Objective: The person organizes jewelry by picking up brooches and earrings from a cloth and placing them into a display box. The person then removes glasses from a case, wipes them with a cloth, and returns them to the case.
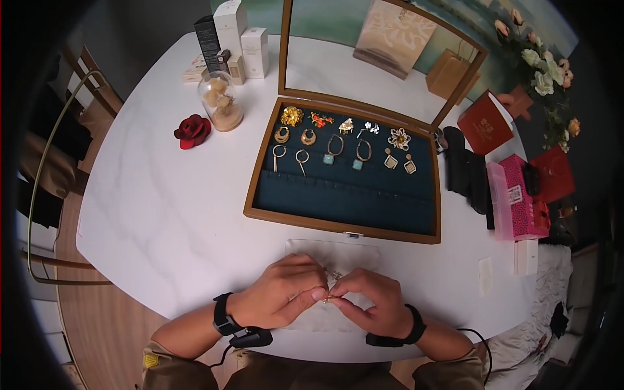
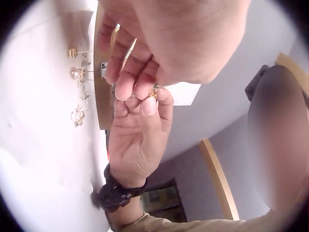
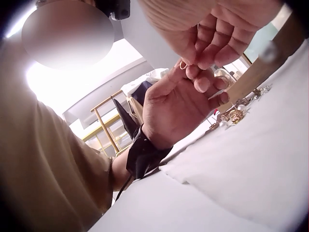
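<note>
Above a white, grey-veined worktop [image 1: 149,214], before a brown wooden, teal-lined jewellery case [image 1: 299,225], the left hand [image 1: 283,296] and right hand [image 1: 377,302] meet, each grip pinching a small gold-coloured jewellery piece [image 3: 183,65]; likely light, slippery, easily bent, best held by its edges.

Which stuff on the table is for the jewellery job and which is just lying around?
Looks like part of the job:
small gold piece, held by the left grip and right grip
loose jewellery on the pale mat
wooden display case

Probably just lying about:
red rose
glass dome
white boxes
pink patterned box
</note>
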The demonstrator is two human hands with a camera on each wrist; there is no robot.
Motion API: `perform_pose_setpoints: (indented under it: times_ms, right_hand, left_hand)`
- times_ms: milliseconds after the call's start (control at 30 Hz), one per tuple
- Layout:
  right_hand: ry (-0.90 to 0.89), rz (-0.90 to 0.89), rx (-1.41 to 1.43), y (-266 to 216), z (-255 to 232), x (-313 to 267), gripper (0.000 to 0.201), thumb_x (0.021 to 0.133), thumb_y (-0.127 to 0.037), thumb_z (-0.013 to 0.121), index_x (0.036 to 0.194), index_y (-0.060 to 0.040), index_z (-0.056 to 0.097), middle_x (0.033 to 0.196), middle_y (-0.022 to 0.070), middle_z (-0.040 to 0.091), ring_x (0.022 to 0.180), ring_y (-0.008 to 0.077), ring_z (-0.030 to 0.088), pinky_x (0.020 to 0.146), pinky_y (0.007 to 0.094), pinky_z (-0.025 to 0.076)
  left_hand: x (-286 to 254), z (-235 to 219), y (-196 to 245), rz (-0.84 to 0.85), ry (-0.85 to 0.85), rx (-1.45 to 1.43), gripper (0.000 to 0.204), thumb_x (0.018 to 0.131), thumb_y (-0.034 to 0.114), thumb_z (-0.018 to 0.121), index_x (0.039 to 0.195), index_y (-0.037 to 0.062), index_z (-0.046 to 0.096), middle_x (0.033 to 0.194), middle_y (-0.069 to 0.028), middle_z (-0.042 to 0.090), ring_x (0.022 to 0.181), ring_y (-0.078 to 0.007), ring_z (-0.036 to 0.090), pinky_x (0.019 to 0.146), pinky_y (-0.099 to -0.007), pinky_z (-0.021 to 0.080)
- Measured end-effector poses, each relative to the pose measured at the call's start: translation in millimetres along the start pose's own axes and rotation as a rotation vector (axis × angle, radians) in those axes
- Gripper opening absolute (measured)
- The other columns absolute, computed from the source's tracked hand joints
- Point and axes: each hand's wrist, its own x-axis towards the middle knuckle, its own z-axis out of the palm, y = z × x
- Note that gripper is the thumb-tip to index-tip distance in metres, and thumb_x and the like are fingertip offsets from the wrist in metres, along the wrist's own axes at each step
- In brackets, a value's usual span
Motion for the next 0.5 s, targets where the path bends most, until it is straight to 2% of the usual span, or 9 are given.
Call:
perform_pose_setpoints:
  times_ms: [133, 200, 333, 400, 500]
  right_hand:
    - [0.027, -0.091, -0.035, -1.4, -0.7, 1.4, 0.023, 0.084, 0.002, 0.079, 0.102, -0.0068, 0.068, 0.094, 0.0076, 0.070, 0.081, 0.0235, 0.070, 0.072, 0.0331, 0.057]
    - [0.033, -0.118, -0.049, 0.0, 0.7, 0.7, 0.024, 0.084, 0.003, 0.079, 0.103, -0.0070, 0.068, 0.095, 0.0076, 0.070, 0.081, 0.0235, 0.070, 0.070, 0.0333, 0.057]
    - [0.041, -0.162, -0.088, 0.1, 0.6, 0.4, 0.027, 0.082, 0.005, 0.079, 0.104, -0.0071, 0.067, 0.096, 0.0077, 0.069, 0.080, 0.0241, 0.070, 0.067, 0.0340, 0.057]
    - [0.047, -0.166, -0.109, 1.2, 0.5, 0.2, 0.027, 0.082, 0.004, 0.079, 0.104, -0.0069, 0.067, 0.096, 0.0077, 0.070, 0.080, 0.0240, 0.070, 0.067, 0.0340, 0.057]
    - [0.053, -0.158, -0.123, 0.3, 0.6, 0.3, 0.027, 0.082, 0.004, 0.080, 0.103, -0.0065, 0.067, 0.096, 0.0076, 0.070, 0.080, 0.0239, 0.070, 0.068, 0.0337, 0.057]
  left_hand:
    - [-0.5, -1.1, 0.4, -0.030, -0.037, -0.085, 0.016, 0.103, 0.011, 0.060, 0.093, 0.0011, 0.066, 0.092, -0.0123, 0.067, 0.089, -0.0325, 0.060, 0.082, -0.0434, 0.050]
    - [-2.8, -1.4, 0.7, -0.089, -0.113, -0.145, 0.014, 0.104, 0.010, 0.059, 0.104, -0.0008, 0.068, 0.100, -0.0150, 0.069, 0.097, -0.0345, 0.061, 0.088, -0.0449, 0.049]
    - [-2.1, 3.4, 2.4, -0.084, -0.068, -0.160, 0.006, 0.098, 0.006, 0.067, 0.096, 0.0010, 0.067, 0.093, -0.0115, 0.067, 0.092, -0.0317, 0.060, 0.083, -0.0419, 0.050]
    - [-5.2, 1.1, 1.3, -0.147, -0.091, -0.250, 0.007, 0.099, 0.003, 0.065, 0.105, 0.0001, 0.068, 0.104, -0.0126, 0.068, 0.097, -0.0296, 0.062, 0.087, -0.0411, 0.049]
    - [-5.6, -0.6, -0.2, -0.156, -0.059, -0.283, 0.008, 0.097, 0.000, 0.066, 0.104, 0.0009, 0.068, 0.103, -0.0113, 0.068, 0.097, -0.0274, 0.063, 0.087, -0.0392, 0.049]
